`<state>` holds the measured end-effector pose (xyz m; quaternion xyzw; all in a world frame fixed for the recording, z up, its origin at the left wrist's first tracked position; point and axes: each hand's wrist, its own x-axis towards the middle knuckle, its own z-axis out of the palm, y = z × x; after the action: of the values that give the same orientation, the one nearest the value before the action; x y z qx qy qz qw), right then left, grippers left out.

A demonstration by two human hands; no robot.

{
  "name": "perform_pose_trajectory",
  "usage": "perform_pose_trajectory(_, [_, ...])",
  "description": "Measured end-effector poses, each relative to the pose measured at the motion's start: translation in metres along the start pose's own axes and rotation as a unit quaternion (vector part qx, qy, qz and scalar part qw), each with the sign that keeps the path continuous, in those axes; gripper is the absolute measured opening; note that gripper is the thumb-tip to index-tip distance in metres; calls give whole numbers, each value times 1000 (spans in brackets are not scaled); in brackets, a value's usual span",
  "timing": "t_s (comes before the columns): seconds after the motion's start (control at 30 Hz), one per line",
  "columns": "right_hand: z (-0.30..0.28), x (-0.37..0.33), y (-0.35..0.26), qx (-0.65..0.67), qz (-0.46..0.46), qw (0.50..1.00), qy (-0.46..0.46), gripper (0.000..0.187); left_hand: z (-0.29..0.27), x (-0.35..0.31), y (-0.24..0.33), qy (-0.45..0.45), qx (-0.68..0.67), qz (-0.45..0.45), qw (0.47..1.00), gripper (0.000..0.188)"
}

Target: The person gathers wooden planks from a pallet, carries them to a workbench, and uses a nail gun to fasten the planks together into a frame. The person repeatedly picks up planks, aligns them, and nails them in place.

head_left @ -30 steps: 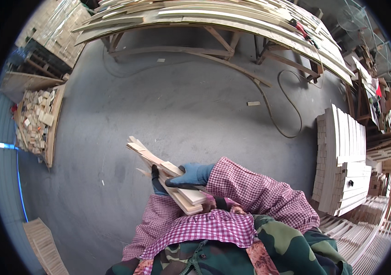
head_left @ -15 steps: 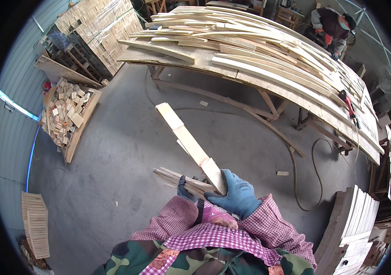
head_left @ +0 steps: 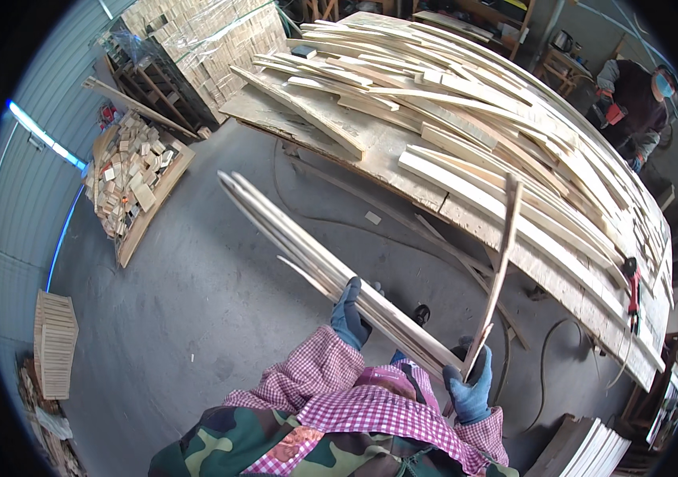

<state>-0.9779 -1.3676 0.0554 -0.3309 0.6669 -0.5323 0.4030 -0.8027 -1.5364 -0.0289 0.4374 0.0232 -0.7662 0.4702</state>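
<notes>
A bundle of several long, thin wooden strips (head_left: 299, 236) slants across in front of me, its far end pointing up and left. Around the middle of it my left hand (head_left: 350, 316), in a blue glove, is closed. At the bundle's near right end my right hand (head_left: 471, 388), also gloved in blue, grips a separate wooden strip (head_left: 499, 270) that stands up toward the table. This strip looks rough and narrow along its edge. One thin sliver splays out from the bundle's left side. The fingertips of my right hand are partly hidden behind the wood.
A long table (head_left: 434, 187) bears many loose wooden strips and a red-and-black tool (head_left: 633, 294). Beyond its right side a co-worker (head_left: 633, 103) bends over. Wood offcuts (head_left: 128, 171) lie heaped at left. A hose (head_left: 544, 362) curves over the floor; stacked boards (head_left: 581, 453) stand lower right.
The strips have swung round and now show edge-on. My right hand has moved right and down with one strip tipped upward. My left hand has risen along the bundle. The view has shifted.
</notes>
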Motion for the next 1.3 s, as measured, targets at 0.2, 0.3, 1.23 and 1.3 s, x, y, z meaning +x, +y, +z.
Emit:
perform_pose_trajectory(0.2, [-33, 117, 33, 64, -61, 995, 35, 68, 123, 67, 3, -46, 76, 124, 988, 27])
perform_pose_trajectory(0.3, [-50, 169, 33, 58, -91, 994, 22, 88, 182, 103, -4, -16, 72, 132, 989, 26])
perform_pose_trajectory(1.23, [-2, 471, 41, -82, 73, 981, 162, 54, 229, 500, 26, 239, 365, 41, 899, 71])
perform_pose_trajectory(1.3, [1, 475, 32, -30, 118, 985, 122, 53, 193, 517, 19, 304, 431, 47, 849, 72])
